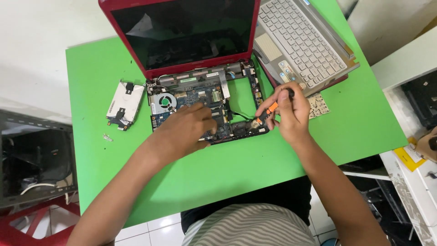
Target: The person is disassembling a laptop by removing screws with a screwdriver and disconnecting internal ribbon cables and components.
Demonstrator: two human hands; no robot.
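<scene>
1. Head view, surface: a bright green table (236, 168) is filling most of the frame, standing on a white tiled floor, with white wall or floor showing beyond its far edge.
2. Room: a dark open case is sitting at the left edge over red framing, and white shelving with a yellow packet (409, 157) is running down the right side.
3. Count of laptops: two. A red laptop (182, 34) is lying opened up with its dark screen tilted back and its base stripped of the keyboard; a silver laptop (302, 43) is resting just beside it at the right.
4. Inside the red base one blue motherboard (200, 98) is lying exposed, with one round cooling fan (164, 101) at its left end.
5. One silver hard drive (124, 104) is lying on the table just left of the base, and one small screw or bracket (107, 137) is sitting near it.
6. One small printed sheet (318, 105) is peeking out from behind the right hand.
7. The left hand (189, 127) is resting palm-down on the motherboard, fingers loosely curled and pressing, grasping nothing visible.
8. The right hand (287, 111) is closed around one orange-and-black screwdriver (268, 111), its tip touching the base's near right corner.
</scene>
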